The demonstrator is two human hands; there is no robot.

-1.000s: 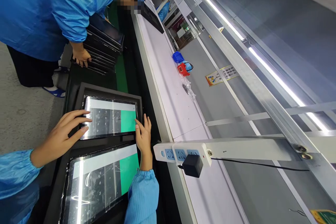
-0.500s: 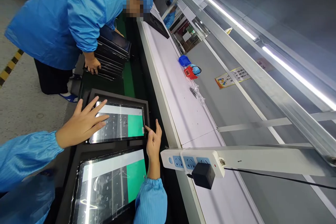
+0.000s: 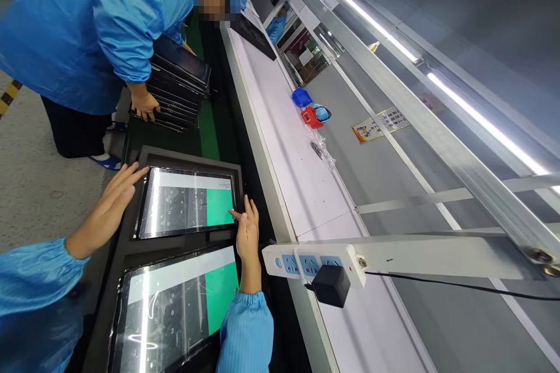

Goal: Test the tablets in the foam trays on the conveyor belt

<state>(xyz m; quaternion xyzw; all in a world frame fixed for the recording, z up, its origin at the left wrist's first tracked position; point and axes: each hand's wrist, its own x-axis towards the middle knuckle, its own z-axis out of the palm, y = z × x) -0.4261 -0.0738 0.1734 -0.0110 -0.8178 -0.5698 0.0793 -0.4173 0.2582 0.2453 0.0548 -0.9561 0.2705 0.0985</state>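
Left of the power strip [image 3: 356, 268] and a little beyond it lay the far tablet [image 3: 177, 204], between the two hands. The left hand [image 3: 102, 213] was open and had hold of nothing; its fingers were stretched out, the tips just beside the tablet's left end, and whether they touched it I could not tell. The right hand [image 3: 248, 236], also empty and loosely opened, was between the tablet and the power strip. Its index finger reached over the green end of the screen; I could not tell whether it pressed.

The tablet lay flat, screen up, its long axis running from the left hand to the right. The green end pointed toward the power strip's side, and a pale band ran along the far long edge.

A dark tray [image 3: 195, 163] left of the power strip held this tablet. The near tablet [image 3: 175, 315], left of the power strip and closer in, was turned much the same way. Well beyond the power strip stood a blue tub [image 3: 301, 97] and a red tub [image 3: 311, 117]; their contents were too small to tell.
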